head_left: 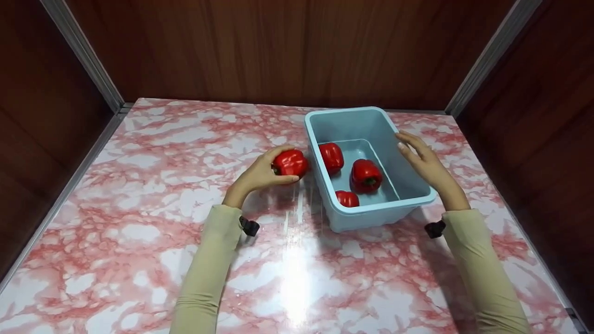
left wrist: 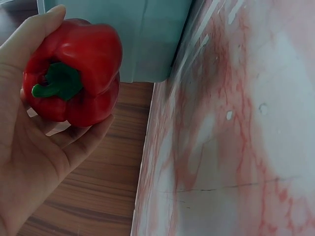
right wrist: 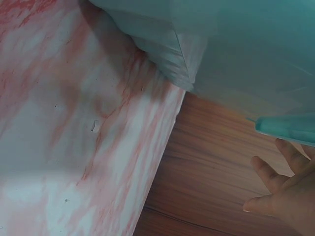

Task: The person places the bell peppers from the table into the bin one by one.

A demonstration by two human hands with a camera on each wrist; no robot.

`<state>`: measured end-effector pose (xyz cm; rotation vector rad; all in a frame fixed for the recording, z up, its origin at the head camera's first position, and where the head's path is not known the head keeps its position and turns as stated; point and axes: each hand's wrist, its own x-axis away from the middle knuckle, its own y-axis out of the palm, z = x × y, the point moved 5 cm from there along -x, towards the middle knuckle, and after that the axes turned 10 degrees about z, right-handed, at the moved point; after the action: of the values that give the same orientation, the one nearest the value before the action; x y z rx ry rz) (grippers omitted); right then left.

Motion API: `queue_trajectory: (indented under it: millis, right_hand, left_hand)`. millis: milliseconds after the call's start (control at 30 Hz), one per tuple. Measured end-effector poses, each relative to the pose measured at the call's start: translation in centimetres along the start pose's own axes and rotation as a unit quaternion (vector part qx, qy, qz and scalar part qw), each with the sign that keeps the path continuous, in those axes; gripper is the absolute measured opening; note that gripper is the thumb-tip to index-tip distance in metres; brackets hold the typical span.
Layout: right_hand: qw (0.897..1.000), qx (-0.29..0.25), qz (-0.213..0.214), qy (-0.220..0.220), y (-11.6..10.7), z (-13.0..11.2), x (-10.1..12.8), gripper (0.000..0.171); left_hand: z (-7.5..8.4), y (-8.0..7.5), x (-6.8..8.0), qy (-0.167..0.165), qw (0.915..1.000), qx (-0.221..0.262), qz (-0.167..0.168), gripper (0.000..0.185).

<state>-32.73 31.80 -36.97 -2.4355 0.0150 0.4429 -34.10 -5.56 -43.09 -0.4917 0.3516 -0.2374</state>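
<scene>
My left hand (head_left: pixel 260 174) grips a red bell pepper (head_left: pixel 290 163) just left of a light blue plastic bin (head_left: pixel 371 211). In the left wrist view the pepper (left wrist: pixel 74 78) lies in my palm, its green stem facing the camera, with the bin's outer wall (left wrist: pixel 147 39) behind it. Three more red peppers (head_left: pixel 365 175) lie on the bin's floor. My right hand (head_left: pixel 424 160) rests with straight fingers against the bin's right rim; in the right wrist view its fingers (right wrist: pixel 283 194) sit just under the rim (right wrist: pixel 285 129).
The bin stands on a pink and white marble-patterned table (head_left: pixel 153 208) enclosed by dark wooden walls (head_left: pixel 260 46) at the back and sides. Small black wrist cameras (head_left: pixel 249 227) hang under both sleeves.
</scene>
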Motion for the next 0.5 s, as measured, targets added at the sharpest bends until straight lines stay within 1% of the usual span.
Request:
queue_trajectory:
  millis: [200,300,500]
  right_hand:
    - [1.0,-0.001,0.0,-0.012,-0.07,-0.08,0.07,0.047]
    - [1.0,0.001,0.001,-0.008,-0.07,-0.11,0.07,0.048]
    - [1.0,-0.001,0.002,-0.004,0.05,0.08,-0.05,0.048]
  left_hand:
    - [0.0,0.02,-0.1,-0.001,1.0,0.003,-0.002,0.085]
    - [0.02,0.02,-0.14,0.002,1.0,0.007,-0.001,0.084]
    - [0.01,-0.07,-0.25,0.001,1.0,-0.001,0.002,0.081]
